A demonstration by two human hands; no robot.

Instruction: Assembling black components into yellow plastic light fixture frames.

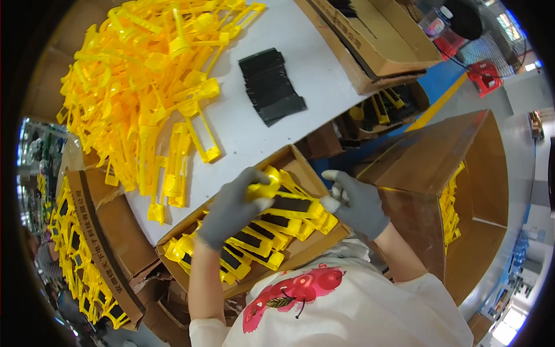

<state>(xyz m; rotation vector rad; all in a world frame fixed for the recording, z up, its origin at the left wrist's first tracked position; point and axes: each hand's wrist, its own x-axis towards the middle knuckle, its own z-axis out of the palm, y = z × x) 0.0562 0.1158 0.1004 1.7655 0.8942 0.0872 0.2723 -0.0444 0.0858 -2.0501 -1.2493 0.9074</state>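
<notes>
My left hand (230,208), in a grey glove with pale fingertips, is closed around the rounded end of a yellow plastic part (269,184). This part has a black strip (291,204) set in its long frame, and it is held above a shallow cardboard box (315,248). At the far end of the part is my right hand (361,205), gloved the same way, with thumb and fingers apart. Its thumb is close to the part; whether they touch I cannot tell. Several similar yellow parts with black strips (251,240) lie overlapping in the box.
A large heap of yellow parts (144,75) covers the left of the white table (231,139). Black strips (272,87) lie stacked near its middle. A cardboard tray (393,34) stands at the back right, an open carton (428,168) at right, another filled box (104,248) at left.
</notes>
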